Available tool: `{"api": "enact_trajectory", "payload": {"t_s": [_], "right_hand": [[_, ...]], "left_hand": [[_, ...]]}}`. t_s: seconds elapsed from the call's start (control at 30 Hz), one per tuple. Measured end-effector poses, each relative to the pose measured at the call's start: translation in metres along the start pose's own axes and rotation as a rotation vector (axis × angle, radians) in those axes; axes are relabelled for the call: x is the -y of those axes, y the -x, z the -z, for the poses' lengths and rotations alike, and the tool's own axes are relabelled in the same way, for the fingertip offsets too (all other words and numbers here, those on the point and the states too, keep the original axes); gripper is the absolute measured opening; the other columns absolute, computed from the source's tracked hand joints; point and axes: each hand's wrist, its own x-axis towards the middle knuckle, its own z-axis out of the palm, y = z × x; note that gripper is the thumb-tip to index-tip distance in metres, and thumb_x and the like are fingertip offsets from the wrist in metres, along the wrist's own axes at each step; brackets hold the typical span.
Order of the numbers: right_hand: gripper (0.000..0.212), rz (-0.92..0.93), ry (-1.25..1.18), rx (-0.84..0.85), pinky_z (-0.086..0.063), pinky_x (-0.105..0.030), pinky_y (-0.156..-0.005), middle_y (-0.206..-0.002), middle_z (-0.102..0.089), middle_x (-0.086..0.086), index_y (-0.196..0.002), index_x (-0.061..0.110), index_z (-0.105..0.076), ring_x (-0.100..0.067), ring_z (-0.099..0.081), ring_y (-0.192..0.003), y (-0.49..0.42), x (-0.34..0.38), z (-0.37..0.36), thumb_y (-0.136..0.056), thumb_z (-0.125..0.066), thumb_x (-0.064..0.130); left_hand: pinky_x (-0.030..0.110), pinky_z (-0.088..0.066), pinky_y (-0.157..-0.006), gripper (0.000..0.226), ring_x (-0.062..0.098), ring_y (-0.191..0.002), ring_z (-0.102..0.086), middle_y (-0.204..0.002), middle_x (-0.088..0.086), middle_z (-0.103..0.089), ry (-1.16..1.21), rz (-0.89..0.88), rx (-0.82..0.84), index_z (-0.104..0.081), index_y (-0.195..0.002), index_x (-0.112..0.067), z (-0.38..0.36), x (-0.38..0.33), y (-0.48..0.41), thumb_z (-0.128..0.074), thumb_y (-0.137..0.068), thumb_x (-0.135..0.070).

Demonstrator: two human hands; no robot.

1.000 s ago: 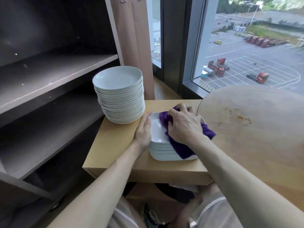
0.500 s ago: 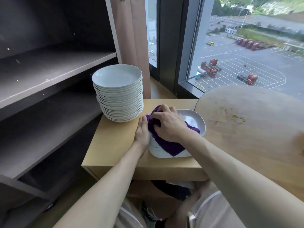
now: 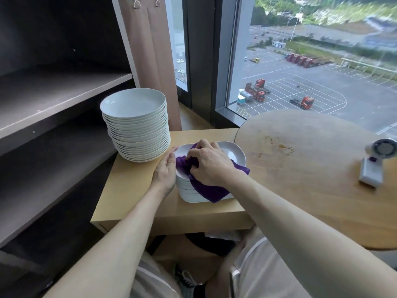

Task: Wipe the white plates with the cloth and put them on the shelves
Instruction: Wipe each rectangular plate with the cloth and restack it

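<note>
The right hand (image 3: 209,166) has dragged the purple cloth (image 3: 211,191) across the top plate (image 3: 236,154). A second ago it pressed the cloth over the middle and right of the dish; now it sits over the left part, fingers curled and gripping a bunched fold, and the glossy far-right corner is uncovered. The left hand (image 3: 166,173) has not moved: it lies flat against the left side of the square stack (image 3: 187,193), thumb tip at the rim, holding nothing and only bracing. I judge this top plate is mid-wipe and close to ready for lifting.

The plates are smooth white glazed ware. This low stack is squarish with rounded corners, and it stands on the pale wooden desk (image 3: 133,190) in front of the person. Just to its left, a much taller stack of round plates (image 3: 137,125) has shallow raised rims. The cloth looks soft and thick, and its loose end hangs over the near edge. The dark, matte shelves (image 3: 53,100) on the left hold no plates in the part visible.
</note>
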Motion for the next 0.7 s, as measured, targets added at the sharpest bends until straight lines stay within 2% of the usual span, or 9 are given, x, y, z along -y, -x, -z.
{"api": "enact_trajectory", "payload": {"t_s": [0.07,0.2,0.27,0.4,0.43,0.53,0.6,0.7], "right_hand": [[0.029,-0.015,0.006,0.011,-0.039,-0.042,-0.084,-0.128,-0.047,0.001,-0.122,0.035,-0.065,-0.027,-0.041,-0.122,0.001,-0.009,0.005,-0.093,-0.06,0.036],[0.026,-0.115,0.032,-0.046,-0.038,-0.047,-0.097,-0.127,-0.047,0.002,-0.116,0.036,-0.066,-0.027,-0.041,-0.121,0.008,-0.029,0.008,-0.092,-0.057,0.035],[0.024,-0.178,0.052,-0.091,-0.037,-0.046,-0.095,-0.126,-0.048,0.001,-0.114,0.034,-0.066,-0.029,-0.041,-0.119,0.009,-0.034,0.007,-0.092,-0.056,0.035],[0.024,-0.267,0.119,-0.135,-0.035,-0.047,-0.09,-0.124,-0.048,-0.005,-0.113,0.029,-0.064,-0.032,-0.041,-0.119,0.001,-0.039,0.008,-0.092,-0.054,0.034],[0.026,-0.285,0.135,-0.138,-0.035,-0.048,-0.09,-0.126,-0.048,-0.006,-0.114,0.028,-0.063,-0.033,-0.041,-0.12,-0.001,-0.039,0.008,-0.091,-0.054,0.034],[0.031,-0.335,0.182,-0.153,-0.035,-0.052,-0.095,-0.131,-0.047,-0.009,-0.116,0.024,-0.061,-0.036,-0.04,-0.122,-0.009,-0.036,0.004,-0.088,-0.054,0.036],[0.033,-0.359,0.208,-0.187,-0.034,-0.054,-0.098,-0.135,-0.045,-0.011,-0.115,0.022,-0.058,-0.038,-0.039,-0.124,-0.012,-0.033,-0.002,-0.087,-0.052,0.038],[0.039,-0.341,0.224,-0.197,-0.034,-0.057,-0.099,-0.141,-0.042,-0.013,-0.121,0.024,-0.052,-0.041,-0.038,-0.128,-0.018,-0.028,-0.01,-0.09,-0.048,0.048]], "left_hand": [[0.02,-0.028,-0.112,0.039,0.005,-0.139,-0.039,-0.152,-0.008,-0.05,0.011,-0.005,-0.006,-0.055,-0.144,-0.03,0.0,0.002,-0.002,-0.032,-0.112,-0.031],[0.031,-0.034,-0.118,0.036,0.011,-0.138,-0.046,-0.147,-0.007,-0.055,0.115,0.031,-0.047,-0.06,-0.138,-0.029,-0.004,0.004,-0.005,-0.037,-0.111,-0.022],[0.032,-0.037,-0.117,0.035,0.011,-0.135,-0.05,-0.143,-0.007,-0.058,0.146,0.047,-0.065,-0.062,-0.135,-0.031,-0.006,0.005,-0.006,-0.04,-0.11,-0.022],[0.009,-0.042,-0.099,0.035,0.005,-0.124,-0.053,-0.139,-0.008,-0.06,0.167,0.047,-0.068,-0.063,-0.136,-0.029,-0.004,0.009,-0.007,-0.042,-0.109,-0.022],[0.008,-0.042,-0.098,0.035,0.005,-0.125,-0.053,-0.139,-0.008,-0.06,0.164,0.047,-0.07,-0.062,-0.137,-0.028,-0.005,0.009,-0.008,-0.042,-0.109,-0.022],[0.028,-0.041,-0.114,0.034,0.012,-0.133,-0.052,-0.143,-0.004,-0.058,0.238,0.077,-0.065,-0.06,-0.139,-0.025,-0.006,0.01,-0.009,-0.043,-0.11,-0.021],[0.033,-0.042,-0.114,0.034,0.016,-0.133,-0.053,-0.145,0.0,-0.057,0.322,0.098,-0.055,-0.057,-0.141,-0.022,-0.009,0.011,-0.008,-0.042,-0.11,-0.02],[0.013,-0.049,-0.092,0.036,0.007,-0.119,-0.059,-0.142,0.001,-0.058,0.35,0.105,-0.078,-0.055,-0.144,-0.018,-0.014,0.012,-0.006,-0.04,-0.111,-0.02]]}}
